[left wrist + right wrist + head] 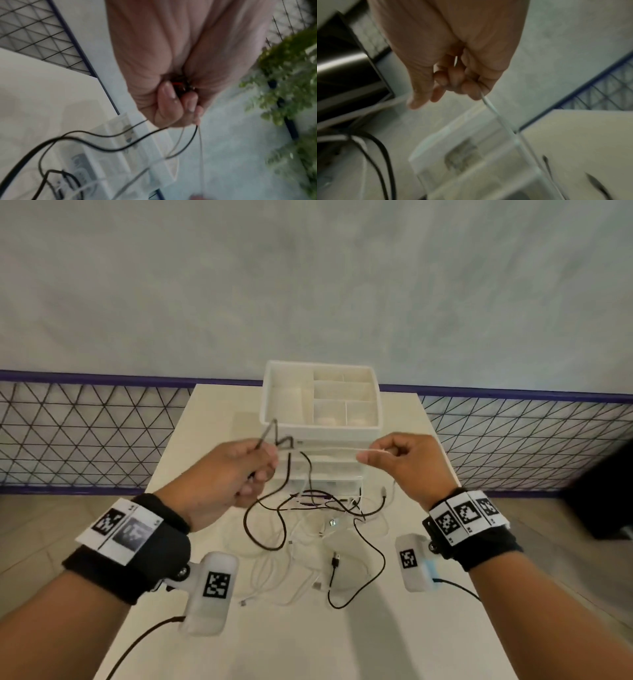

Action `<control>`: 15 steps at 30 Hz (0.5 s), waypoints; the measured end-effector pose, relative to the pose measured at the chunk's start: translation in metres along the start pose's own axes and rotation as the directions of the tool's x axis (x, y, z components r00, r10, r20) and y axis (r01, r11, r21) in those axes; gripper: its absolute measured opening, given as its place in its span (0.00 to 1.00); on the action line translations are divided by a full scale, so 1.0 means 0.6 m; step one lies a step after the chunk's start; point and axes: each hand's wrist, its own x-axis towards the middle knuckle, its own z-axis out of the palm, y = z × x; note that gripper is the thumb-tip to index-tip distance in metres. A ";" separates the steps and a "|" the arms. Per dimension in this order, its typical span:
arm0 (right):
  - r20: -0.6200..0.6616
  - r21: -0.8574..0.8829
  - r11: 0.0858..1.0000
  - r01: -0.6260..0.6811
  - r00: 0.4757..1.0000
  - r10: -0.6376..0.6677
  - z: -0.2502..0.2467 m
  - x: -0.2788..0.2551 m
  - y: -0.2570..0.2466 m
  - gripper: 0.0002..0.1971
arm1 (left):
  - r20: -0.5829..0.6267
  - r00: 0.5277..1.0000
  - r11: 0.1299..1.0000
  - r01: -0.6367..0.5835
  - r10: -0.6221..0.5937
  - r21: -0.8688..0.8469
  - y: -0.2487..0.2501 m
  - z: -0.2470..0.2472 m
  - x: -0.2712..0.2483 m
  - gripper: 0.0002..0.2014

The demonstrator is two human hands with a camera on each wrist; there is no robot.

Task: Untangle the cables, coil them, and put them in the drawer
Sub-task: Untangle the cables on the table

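A tangle of black and white cables (pixel 318 529) lies on the white table (pixel 239 645) in front of a white drawer unit (pixel 322 419). My left hand (pixel 236 470) is raised and grips a bunch of black cable (pixel 277 440), its fingers curled round the strands (pixel 180 86). My right hand (pixel 400 460) pinches a thin white cable (pixel 329 449) that stretches level between both hands. In the right wrist view the white cable (pixel 489 105) leaves the curled fingers (pixel 453 78). Black strands (pixel 96 143) hang from the left hand down to the pile.
The drawer unit's top tray (pixel 342 392) has several open compartments. A loose black plug (pixel 335 561) lies near the table's middle. A wire-mesh fence (pixel 85 436) with a purple rail runs behind the table. A dark object (pixel 603 498) stands at the right edge.
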 end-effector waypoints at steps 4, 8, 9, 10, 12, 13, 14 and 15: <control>0.068 -0.324 0.929 -0.182 0.974 0.215 0.010 -0.020 0.117 0.14 | -0.175 0.979 0.925 -0.163 0.108 -0.342 0.035 -0.038 -0.001 0.11; -0.017 -0.493 0.761 -0.421 0.879 0.476 0.001 -0.032 0.166 0.15 | -0.330 0.936 0.876 -0.258 0.122 -0.407 0.044 -0.070 -0.009 0.11; -0.067 -0.434 0.787 -0.437 0.887 0.456 -0.003 -0.025 0.161 0.15 | -0.351 0.930 0.887 -0.253 0.112 -0.386 0.041 -0.072 -0.010 0.11; -0.090 -0.334 0.837 -0.433 0.899 0.429 -0.008 -0.017 0.151 0.13 | -0.360 0.928 0.900 -0.239 0.100 -0.366 0.035 -0.071 -0.009 0.12; -0.036 -0.201 0.908 -0.369 0.929 0.369 -0.011 0.000 0.120 0.10 | -0.325 0.942 0.916 -0.205 0.089 -0.345 0.028 -0.061 -0.009 0.11; 0.033 -0.212 0.922 -0.323 0.941 0.337 -0.006 0.003 0.104 0.11 | -0.284 0.954 0.921 -0.191 0.093 -0.340 0.027 -0.052 -0.009 0.11; 0.099 -0.265 0.922 -0.281 0.943 0.316 0.007 0.004 0.091 0.14 | -0.240 0.965 0.926 -0.183 0.105 -0.330 0.029 -0.041 -0.009 0.11; 0.151 -0.329 0.912 -0.245 0.940 0.307 0.025 0.003 0.083 0.17 | -0.198 0.973 0.931 -0.182 0.122 -0.318 0.033 -0.030 -0.010 0.12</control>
